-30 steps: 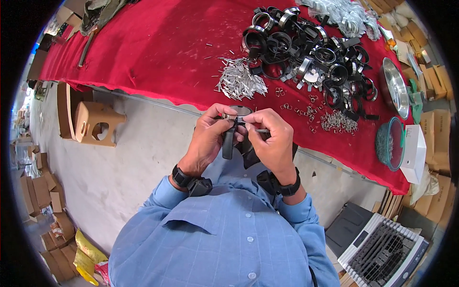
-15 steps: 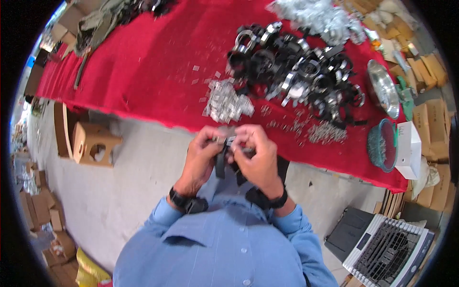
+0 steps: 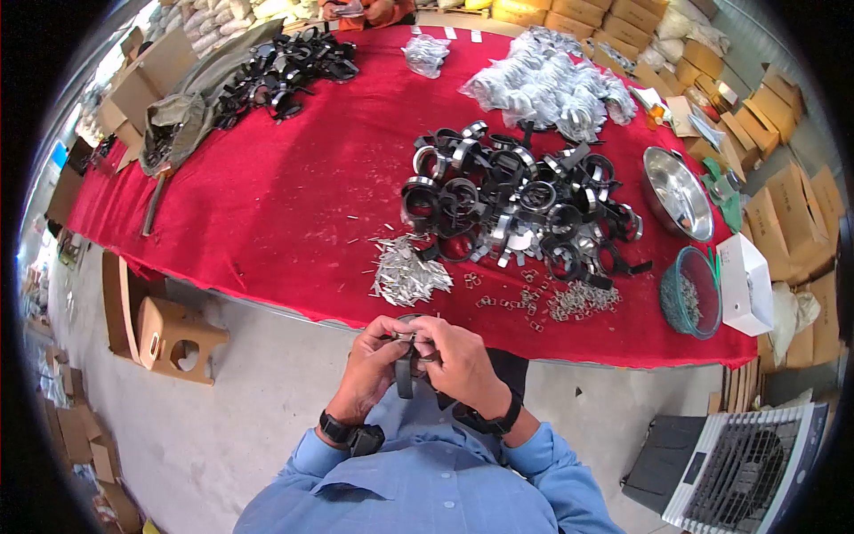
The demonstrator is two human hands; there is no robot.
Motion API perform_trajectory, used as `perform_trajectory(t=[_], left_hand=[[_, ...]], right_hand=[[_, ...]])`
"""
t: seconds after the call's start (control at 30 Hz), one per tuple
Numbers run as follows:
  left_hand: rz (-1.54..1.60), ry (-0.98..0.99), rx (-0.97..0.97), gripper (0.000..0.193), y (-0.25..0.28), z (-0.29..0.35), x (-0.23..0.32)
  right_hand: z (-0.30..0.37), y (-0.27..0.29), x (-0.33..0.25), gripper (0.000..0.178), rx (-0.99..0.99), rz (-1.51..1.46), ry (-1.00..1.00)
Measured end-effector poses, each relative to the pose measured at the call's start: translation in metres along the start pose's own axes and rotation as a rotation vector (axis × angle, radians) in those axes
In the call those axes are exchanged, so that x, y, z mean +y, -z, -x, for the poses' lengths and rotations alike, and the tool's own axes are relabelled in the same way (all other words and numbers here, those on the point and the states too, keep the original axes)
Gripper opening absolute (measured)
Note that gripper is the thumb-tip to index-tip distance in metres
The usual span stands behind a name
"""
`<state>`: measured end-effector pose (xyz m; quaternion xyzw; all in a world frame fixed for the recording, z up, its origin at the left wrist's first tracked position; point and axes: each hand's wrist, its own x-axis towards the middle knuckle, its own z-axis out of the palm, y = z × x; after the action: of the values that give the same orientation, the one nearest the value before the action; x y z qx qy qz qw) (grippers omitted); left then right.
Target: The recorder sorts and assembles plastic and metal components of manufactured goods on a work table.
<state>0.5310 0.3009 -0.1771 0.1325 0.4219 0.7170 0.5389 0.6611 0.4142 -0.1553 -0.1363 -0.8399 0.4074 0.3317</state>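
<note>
Just off the table's near edge, both hands hold a ring-shaped clamp (image 3: 405,377) with a black strip hanging down. My left hand (image 3: 366,367) is closed on its left side, thumb and fingers pinching near the top. From the other side, my right hand (image 3: 463,367) is closed on the same piece, its fingers covering most of the metal part. Small flat metal strips (image 3: 409,274) lie heaped on the red cloth just beyond. Past them spreads a large pile of black and silver ring clamps (image 3: 525,191). Small metal buckles (image 3: 583,301) lie nearer, to the right.
At right stand a steel bowl (image 3: 658,182), a green mesh-like basket (image 3: 673,303) and a white box (image 3: 745,303). Bagged parts (image 3: 551,84) and another black pile (image 3: 294,67) lie farther back. An orange-sleeved person (image 3: 381,12) is across the table. A cooler (image 3: 747,467) stands lower right.
The view has tilted up, showing more of the table's far side. My fingers have shifted on the clamp, the right ones now folded closer over it.
</note>
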Motion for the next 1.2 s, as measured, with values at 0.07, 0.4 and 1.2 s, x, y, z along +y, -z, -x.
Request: perform_trajectory(t=[0.07,0.4,1.2], left_hand=[[-0.012,-0.011,0.003,0.023,-0.001,-0.001,-0.001],[-0.156,-0.086,0.129,0.024,-0.008,-0.003,-0.017],[-0.736,-0.889,0.131,0.035,-0.028,0.009,-0.017]], right_hand=[[0.002,-0.001,-0.001,0.033,0.024,0.086,0.061],[0.015,-0.007,-0.002,0.029,0.169,0.046,-0.106],[0.01,-0.002,-0.025,0.031,0.166,-0.23,-0.257]])
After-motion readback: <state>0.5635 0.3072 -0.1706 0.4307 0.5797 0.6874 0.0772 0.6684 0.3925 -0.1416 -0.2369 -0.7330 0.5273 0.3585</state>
